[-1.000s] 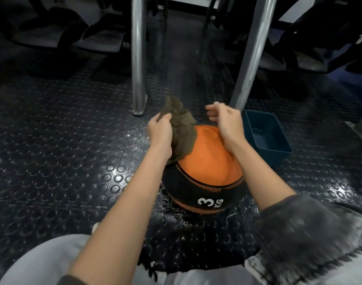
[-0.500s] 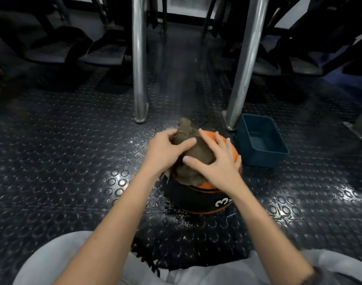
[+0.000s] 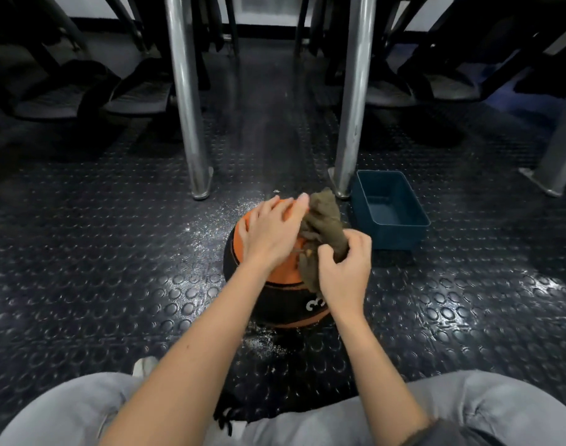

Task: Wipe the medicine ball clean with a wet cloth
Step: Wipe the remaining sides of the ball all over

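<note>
Atop medicine ball [image 3: 275, 300] | left hand [image 3: 272, 233] flat, fingers loosely spread | right hand [image 3: 346, 272]: fingers pinching bunched brown cloth [image 3: 323, 217] | blue tub [image 3: 400, 235] just beside ball

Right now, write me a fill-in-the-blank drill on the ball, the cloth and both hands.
1. The right hand grips a bunched cloth whose colour is ____.
2. The left hand lies flat on the medicine ball, which is black and ____.
3. The white digit printed on the ball's black band is ____.
4. The blue tub stands on the floor to the ball's ____ side.

Missing words: brown; orange; 3; right.
</note>
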A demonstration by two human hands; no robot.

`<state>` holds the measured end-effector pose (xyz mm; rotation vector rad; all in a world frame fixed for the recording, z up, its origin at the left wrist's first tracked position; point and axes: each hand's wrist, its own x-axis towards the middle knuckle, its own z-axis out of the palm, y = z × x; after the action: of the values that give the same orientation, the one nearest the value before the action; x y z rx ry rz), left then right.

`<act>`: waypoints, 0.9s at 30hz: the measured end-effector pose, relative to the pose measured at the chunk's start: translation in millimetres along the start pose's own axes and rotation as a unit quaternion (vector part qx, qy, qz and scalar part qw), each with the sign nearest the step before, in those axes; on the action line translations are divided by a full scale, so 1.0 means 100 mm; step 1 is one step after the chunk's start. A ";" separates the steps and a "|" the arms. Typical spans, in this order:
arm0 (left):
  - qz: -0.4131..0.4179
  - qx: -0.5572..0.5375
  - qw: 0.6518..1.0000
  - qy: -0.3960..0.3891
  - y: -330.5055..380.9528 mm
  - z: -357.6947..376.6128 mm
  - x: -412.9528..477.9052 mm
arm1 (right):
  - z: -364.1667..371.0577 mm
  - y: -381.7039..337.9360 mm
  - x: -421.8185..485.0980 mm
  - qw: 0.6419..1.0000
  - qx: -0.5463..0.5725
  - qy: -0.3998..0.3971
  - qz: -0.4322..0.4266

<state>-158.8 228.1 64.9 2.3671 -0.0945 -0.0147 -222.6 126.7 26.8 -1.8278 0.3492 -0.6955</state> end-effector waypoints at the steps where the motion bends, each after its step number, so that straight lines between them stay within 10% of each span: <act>1: -0.007 -0.004 0.999 -0.031 0.03 -0.03 0.07 | -0.04 0.10 0.03 0.999 0.009 0.026 0.039; 6: 0.016 0.072 0.997 -0.023 -0.06 -0.06 0.23 | -0.07 0.40 0.34 0.975 0.032 0.021 0.218; 16: -0.009 0.108 0.992 0.060 0.06 0.11 0.37 | 0.44 0.31 -0.72 0.989 -0.074 0.074 -0.108; 21: 0.024 0.105 0.993 0.052 -0.01 0.09 0.39 | 0.49 0.41 -0.58 0.982 -0.110 0.117 -0.099; 27: 0.030 0.036 0.996 0.070 -0.16 -0.01 0.29 | 0.26 0.48 0.26 0.981 -0.005 0.065 0.181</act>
<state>-128.4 237.7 55.1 2.4278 -0.1012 0.1861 -181.8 114.1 -16.1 -1.6715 0.7511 -0.5587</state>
